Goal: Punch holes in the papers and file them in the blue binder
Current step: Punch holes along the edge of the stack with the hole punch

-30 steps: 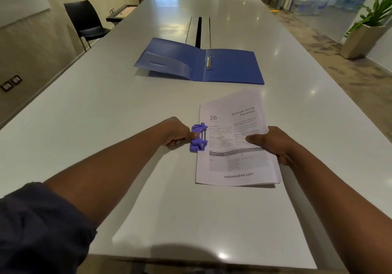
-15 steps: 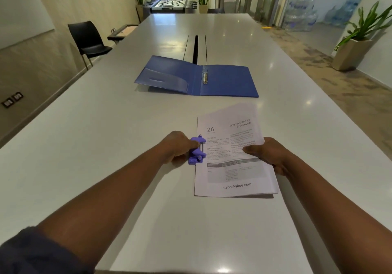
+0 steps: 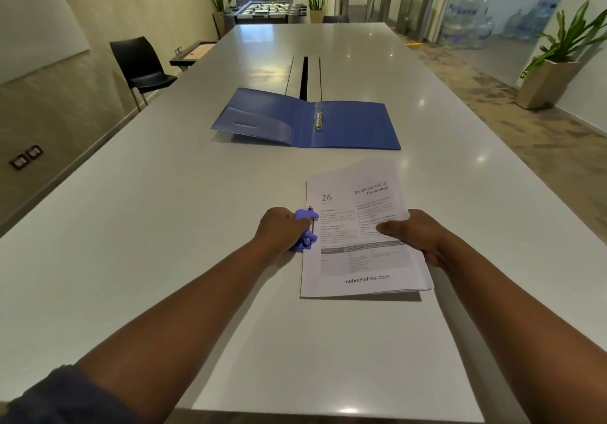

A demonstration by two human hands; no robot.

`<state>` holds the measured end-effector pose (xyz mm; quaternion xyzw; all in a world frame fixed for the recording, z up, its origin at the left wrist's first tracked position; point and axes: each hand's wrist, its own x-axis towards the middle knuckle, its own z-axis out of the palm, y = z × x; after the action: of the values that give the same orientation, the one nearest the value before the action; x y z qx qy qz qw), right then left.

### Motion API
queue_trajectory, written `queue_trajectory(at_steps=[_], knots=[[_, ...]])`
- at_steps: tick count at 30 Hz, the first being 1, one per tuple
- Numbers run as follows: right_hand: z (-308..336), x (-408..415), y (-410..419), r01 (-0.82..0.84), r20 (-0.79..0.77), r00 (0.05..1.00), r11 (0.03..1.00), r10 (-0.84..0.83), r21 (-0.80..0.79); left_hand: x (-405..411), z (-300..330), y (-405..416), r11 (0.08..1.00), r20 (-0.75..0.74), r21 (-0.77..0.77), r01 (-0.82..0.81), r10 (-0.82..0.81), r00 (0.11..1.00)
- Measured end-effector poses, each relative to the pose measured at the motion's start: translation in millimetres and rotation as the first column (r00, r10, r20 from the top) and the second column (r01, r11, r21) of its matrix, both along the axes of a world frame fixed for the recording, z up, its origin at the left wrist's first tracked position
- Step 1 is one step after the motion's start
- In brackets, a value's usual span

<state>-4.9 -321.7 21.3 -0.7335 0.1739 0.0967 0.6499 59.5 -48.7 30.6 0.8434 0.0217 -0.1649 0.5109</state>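
the top sheet of the stack of papers (image 3: 361, 236) reads "26" at its upper left, "blindness and its prevention" at its upper right and "mebooksfree.com" along the bottom; the smaller body text is too fine to read. the stack lies on a long, glossy pale-grey desk (image 3: 164, 226) with a dark cable slot (image 3: 304, 77) running down its middle. a black chair (image 3: 141, 68) stands by the left wall, a foosball table (image 3: 267, 9) and potted plants sit beyond the far end of the desk, another potted plant (image 3: 555, 72) stands on the floor to the right, and large water bottles (image 3: 469, 22) are stacked behind glass next to turnstiles with green lights. the blue binder (image 3: 308, 121) lies open beyond the papers, well apart from them, its metal rings (image 3: 318, 118) showing at the spine. the left hand (image 3: 282, 229) has its grip wrapped round a purple hole punch (image 3: 305, 229) seated on the left edge of the stack. the right hand (image 3: 417, 236) grips the stack's right edge, thumb on top of the page and fingers curled under.
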Motion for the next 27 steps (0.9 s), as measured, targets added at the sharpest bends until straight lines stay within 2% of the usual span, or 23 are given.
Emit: queue_trajectory(at_steps=[4,9,17,22,27], knots=[[1,-2,0,0.012,0.006,1.000,1.000,-0.012,0.009,1,6,3,0.999,-0.040,-0.038,-0.017,0.015,0.999],[3,-2,0,0.013,0.005,1.000,1.000,-0.013,0.018,9,1,11,0.996,0.015,0.033,-0.078,0.078,0.997],[0,-2,-3,0.044,0.025,0.999,0.999,-0.045,0.019,19,-4,25,0.994,0.043,0.031,-0.109,0.108,0.993],[-1,-2,-5,0.031,0.028,0.999,0.998,-0.033,0.062,26,-3,53,0.986,0.108,0.057,-0.153,0.147,0.983],[-1,-3,-4,0.041,0.040,0.998,0.999,-0.041,0.009,35,-2,109,0.960,0.202,0.071,-0.270,0.252,0.946]])
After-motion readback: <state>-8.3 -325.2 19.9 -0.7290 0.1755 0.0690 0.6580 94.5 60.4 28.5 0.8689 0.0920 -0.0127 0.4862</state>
